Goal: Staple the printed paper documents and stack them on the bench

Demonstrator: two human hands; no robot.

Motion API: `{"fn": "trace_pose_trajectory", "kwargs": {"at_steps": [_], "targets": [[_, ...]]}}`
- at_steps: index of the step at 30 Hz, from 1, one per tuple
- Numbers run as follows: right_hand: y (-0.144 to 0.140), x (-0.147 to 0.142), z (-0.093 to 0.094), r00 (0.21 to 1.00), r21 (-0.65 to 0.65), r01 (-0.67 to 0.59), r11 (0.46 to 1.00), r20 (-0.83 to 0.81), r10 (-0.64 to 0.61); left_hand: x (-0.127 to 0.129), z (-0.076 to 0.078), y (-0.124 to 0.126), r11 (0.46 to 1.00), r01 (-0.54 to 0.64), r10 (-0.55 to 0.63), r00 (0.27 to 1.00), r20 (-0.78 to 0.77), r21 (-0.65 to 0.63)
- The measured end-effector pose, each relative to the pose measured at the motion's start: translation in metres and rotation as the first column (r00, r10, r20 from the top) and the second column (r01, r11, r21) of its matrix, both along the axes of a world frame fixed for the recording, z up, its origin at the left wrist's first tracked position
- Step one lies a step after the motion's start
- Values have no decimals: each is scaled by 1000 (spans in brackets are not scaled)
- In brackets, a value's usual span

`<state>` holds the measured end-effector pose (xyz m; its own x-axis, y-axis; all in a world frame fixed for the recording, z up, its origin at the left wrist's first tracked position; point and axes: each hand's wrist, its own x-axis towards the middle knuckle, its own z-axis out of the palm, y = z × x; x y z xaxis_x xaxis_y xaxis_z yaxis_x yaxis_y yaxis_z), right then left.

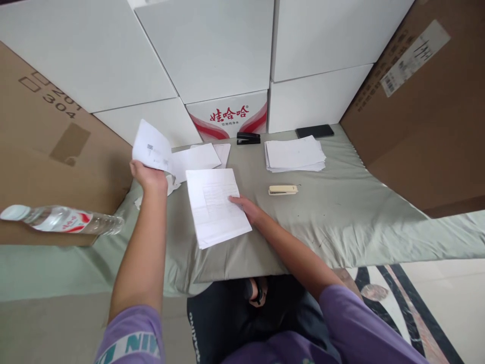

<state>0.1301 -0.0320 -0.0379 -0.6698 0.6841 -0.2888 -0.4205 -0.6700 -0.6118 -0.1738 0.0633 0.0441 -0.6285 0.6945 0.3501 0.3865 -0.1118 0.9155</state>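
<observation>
My left hand [149, 177] is closed on a white paper sheet [150, 147] with a small printed code, raised over the left side of the cloth. In my right hand [248, 208] is a printed paper document [215, 205], gripped at its right edge with the thumb on top. Between and behind the hands lie more loose papers [197, 161] on the cloth. A cream stapler [283, 189] rests to the right of my right hand. Farther back are a black stapler [248, 138] and a stack of papers [294, 153].
A green cloth [326, 217] covers the surface. White boxes [223, 50] form a wall behind it, with brown cartons [428, 126] at both sides. A black phone [314, 131] lies at the back right. A water bottle [71, 220] is at the left.
</observation>
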Motion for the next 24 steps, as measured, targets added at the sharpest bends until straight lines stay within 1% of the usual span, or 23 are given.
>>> {"fn": "trace_pose_trajectory", "kwargs": {"at_steps": [1, 2, 3, 6, 8, 10, 12, 14, 15, 16, 17, 18, 19, 20, 21, 22, 23, 24], "targets": [[0, 0, 0, 1000, -1, -4, 1000, -5, 4, 8, -5, 2, 998, -18, 11, 994, 113, 64], [-1, 0, 0, 1000, -5, -14, 1000, -14, 14, 17, -11, 4, 996, -30, 12, 978, 210, 83], [-1, 0, 0, 999, -9, -29, 1000, -24, 28, 26, -17, 7, 999, -4, -8, 965, 262, 43], [-3, 1, 1, 994, -26, -103, 994, -34, 102, 49, -33, 16, 994, 33, -3, 959, 282, -101], [-4, 1, 2, 988, -35, -155, 987, -22, 154, 57, -40, 22, 987, 3, 43, 959, 279, -163], [-5, 1, 1, 983, -36, -183, 983, -7, 183, 58, -45, 27, 984, -25, 75, 955, 287, -174], [-5, 0, 0, 981, -34, -192, 981, 4, 192, 55, -48, 28, 981, -3, 58, 959, 277, -194], [-5, -1, -1, 983, -35, -185, 982, -1, 185, 48, -53, 26, 964, 105, -54, 976, 210, -244], [-4, -1, -1, 983, -37, -181, 983, -8, 181, 44, -56, 24, 945, 164, -129, 982, 138, -284], [-4, -2, -1, 984, -40, -178, 983, -17, 177, 40, -58, 22, 923, 197, -197, 980, 35, -330], [-4, -2, -1, 984, -42, -176, 983, -24, 175, 36, -61, 20, 908, 185, -236, 967, -94, -377], [-3, -2, -1, 984, -43, -175, 984, -28, 174, 32, -63, 18, 899, 121, -234, 945, -228, -421], [-3, -2, -1, 985, -45, -174, 984, -26, 173, 28, -64, 17, 887, 15, -196, 917, -347, -461], [-3, -2, 0, 985, -47, -174, 984, -21, 173, 25, -65, 18, 859, -106, -145, 888, -436, -501], [-3, -2, 0, 985, -49, -173, 984, -13, 172, 22, -64, 19, 813, -205, -108, 867, -487, -544], [-2, -2, 1, 985, -52, -172, 984, -7, 172, 21, -62, 20, 759, -267, -92, 859, -504, -594], [-2, -2, 1, 985, -55, -172, 984, -1, 172, 19, -59, 23, 711, -289, -96, 864, -495, -642], [-2, -2, 1, 985, -60, -172, 983, 5, 173, 18, -55, 25, 676, -282, -110, 876, -471, -681]]}}
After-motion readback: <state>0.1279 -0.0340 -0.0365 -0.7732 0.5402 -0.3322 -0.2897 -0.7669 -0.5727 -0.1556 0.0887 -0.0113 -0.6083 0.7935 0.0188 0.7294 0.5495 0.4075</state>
